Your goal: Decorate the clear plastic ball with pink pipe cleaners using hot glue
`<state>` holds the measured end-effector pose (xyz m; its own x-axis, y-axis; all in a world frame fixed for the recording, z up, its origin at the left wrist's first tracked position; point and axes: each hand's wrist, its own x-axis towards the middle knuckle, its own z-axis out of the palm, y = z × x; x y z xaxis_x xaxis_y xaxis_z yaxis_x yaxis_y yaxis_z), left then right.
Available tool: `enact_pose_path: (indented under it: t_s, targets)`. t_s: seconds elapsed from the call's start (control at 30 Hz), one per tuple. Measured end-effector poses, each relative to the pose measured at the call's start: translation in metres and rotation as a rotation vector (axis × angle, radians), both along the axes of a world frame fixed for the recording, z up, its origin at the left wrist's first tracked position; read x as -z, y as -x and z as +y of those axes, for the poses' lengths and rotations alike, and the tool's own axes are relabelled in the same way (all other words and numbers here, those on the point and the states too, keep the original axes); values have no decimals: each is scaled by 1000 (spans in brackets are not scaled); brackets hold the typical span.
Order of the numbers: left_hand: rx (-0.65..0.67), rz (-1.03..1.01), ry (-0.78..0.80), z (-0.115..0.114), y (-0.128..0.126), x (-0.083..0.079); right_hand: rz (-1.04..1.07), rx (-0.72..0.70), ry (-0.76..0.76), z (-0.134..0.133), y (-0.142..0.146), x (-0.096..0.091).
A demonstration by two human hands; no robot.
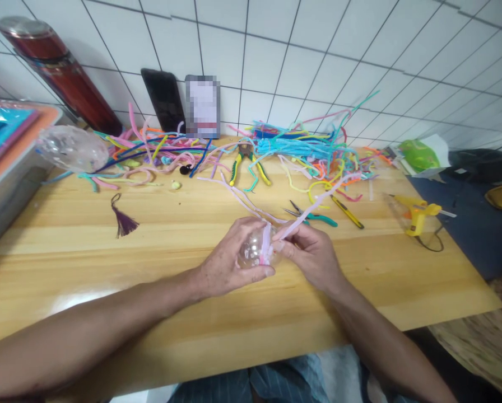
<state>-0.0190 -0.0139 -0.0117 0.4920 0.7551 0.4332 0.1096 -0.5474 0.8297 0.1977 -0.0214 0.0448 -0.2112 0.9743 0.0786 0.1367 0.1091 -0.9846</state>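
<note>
My left hand (229, 257) is closed round a clear plastic ball (250, 250), thumb along its near side. Pale lilac pipe cleaners (265, 243) run as a band over the ball, with a bit of pink low on it. My right hand (312, 252) pinches a lilac pipe cleaner (307, 212) against the ball's right side; its long free end slants up to the right. Other thin lilac stems (238, 196) stretch from the ball to the back left. Just beyond my right hand lie teal-handled pliers (322, 219).
Behind are heaped pipe cleaners (293, 146), yellow-green pliers (246, 159), two phones (163, 101) and a red thermos (66, 78). A clear plastic piece (72, 148) and a purple tassel (124, 219) lie left. A yellow cutter (347, 211) and glue gun (417, 212) are right, near the table's edge.
</note>
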Motion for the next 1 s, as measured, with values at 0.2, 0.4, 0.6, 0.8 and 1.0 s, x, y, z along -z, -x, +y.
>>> enact_pose_path:
  t_s: [0.2, 0.4, 0.6, 0.8, 1.0]
  targets:
    - [1, -9, 30, -2, 1, -5, -66, 49, -75, 0, 2, 1]
    - [-39, -41, 126, -6, -1, -15, -124, 40, -97, -1, 1, 4]
    - [-46, -75, 230, -9, -5, -17, -125, 23, -79, -1, 1, 3]
    - [-39, -90, 234, -10, -5, -15, -149, 13, -85, -2, 2, 3]
    - [-34, -73, 224, -9, -4, -15, -87, -12, 10, 3, 2, 0]
